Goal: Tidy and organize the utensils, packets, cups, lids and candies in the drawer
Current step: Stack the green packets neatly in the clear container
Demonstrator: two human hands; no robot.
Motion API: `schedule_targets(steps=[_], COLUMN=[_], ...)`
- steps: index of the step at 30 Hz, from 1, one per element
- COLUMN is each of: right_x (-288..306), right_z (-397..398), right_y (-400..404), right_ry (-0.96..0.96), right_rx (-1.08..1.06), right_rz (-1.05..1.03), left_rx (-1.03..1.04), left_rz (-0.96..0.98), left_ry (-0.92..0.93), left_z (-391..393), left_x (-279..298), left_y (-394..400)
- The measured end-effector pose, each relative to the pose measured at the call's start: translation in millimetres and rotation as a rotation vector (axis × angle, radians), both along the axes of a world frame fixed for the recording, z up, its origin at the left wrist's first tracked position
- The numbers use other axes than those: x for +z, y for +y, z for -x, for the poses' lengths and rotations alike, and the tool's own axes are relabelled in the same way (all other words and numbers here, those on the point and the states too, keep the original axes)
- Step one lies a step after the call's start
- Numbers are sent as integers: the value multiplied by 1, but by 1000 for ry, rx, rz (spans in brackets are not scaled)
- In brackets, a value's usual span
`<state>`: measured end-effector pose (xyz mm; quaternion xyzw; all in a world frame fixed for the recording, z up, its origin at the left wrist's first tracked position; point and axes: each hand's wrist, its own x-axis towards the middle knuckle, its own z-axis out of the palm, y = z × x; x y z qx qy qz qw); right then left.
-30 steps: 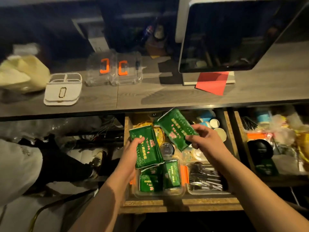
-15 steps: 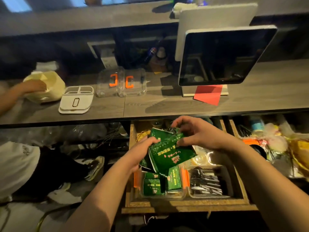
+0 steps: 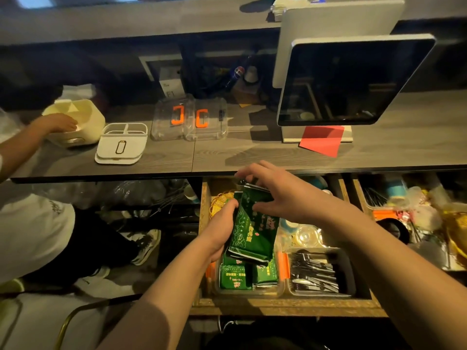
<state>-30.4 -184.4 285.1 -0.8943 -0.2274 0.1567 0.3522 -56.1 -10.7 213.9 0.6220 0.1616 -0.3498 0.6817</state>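
Over the open wooden drawer [image 3: 252,305] I hold a stack of green packets [image 3: 252,231] between both hands. My left hand [image 3: 222,231] grips the stack's left edge from below. My right hand [image 3: 275,195] curls over its top and right side. Under the stack, a clear box with orange clips [image 3: 280,289] holds more green packets [image 3: 236,276]. To its right a dark tray [image 3: 350,276] holds packed cutlery [image 3: 313,272]. A yellow wicker basket [image 3: 217,202] and clear lids [image 3: 307,234] lie further back in the drawer.
A second open drawer [image 3: 358,195] at the right is full of mixed clutter. On the counter stand a tilted screen [image 3: 353,79], a red paper [image 3: 322,140], two clear boxes [image 3: 189,120] and a white caddy [image 3: 122,145]. Another person's hand [image 3: 54,123] touches a cream container [image 3: 75,117] at the left.
The two green packets I held apart, one in each hand, are now pressed together into one stack between both hands. My view has tilted up toward the counter.
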Motion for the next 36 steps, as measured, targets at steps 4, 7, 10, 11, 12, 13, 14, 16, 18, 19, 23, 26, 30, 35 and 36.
schedule_targets(steps=[4,7,10,11,12,13,14,16,18,19,23,26,30,35,36], right_x=[-6,-11,-28,-34,-38,-41,-44,-50,-59,-66,-80,-93,-118,-161,-169], right_z=[-4,-5,3,8,14,19,25,34,39,41,39,40,51,67,70], right_y=[2,4,10,13,15,18,20,25,33,36,38,35,37,32,31], right_ry=[-35,-104,-127,-21,134,299,445,582,545,509,551,584,659,874,918], right_rx=[38,39,-209,-346,-467,-546,-589,-607,-634,-652,-713,-769,-814,-697,-663], right_rz=[9,-43,-179,-267,-389,-515,-614,-690,-685,-675,-687,-645,-620,-556,-551], left_rx=[56,24,89,126,166,207,232,263,283,283,207,126,141,303,318], left_rz=[134,125,189,204,213,216,217,232,202,157,38,-59,-96,-69,-66], left_ry=[-44,-72,-9,-14,-17,-19,-24,-20,-28,-43,-90,-93,-55,57,74], left_z=[3,2,-2,-5,-7,-10,-11,-12,-9,-9,-15,-14,-1,24,28], left_x=[4,1,-6,-7,-7,-10,-11,-13,-11,-13,-30,-31,-52,-89,-97], left_y=[-4,-2,0,0,1,2,2,0,-6,-9,-12,-11,-4,14,17])
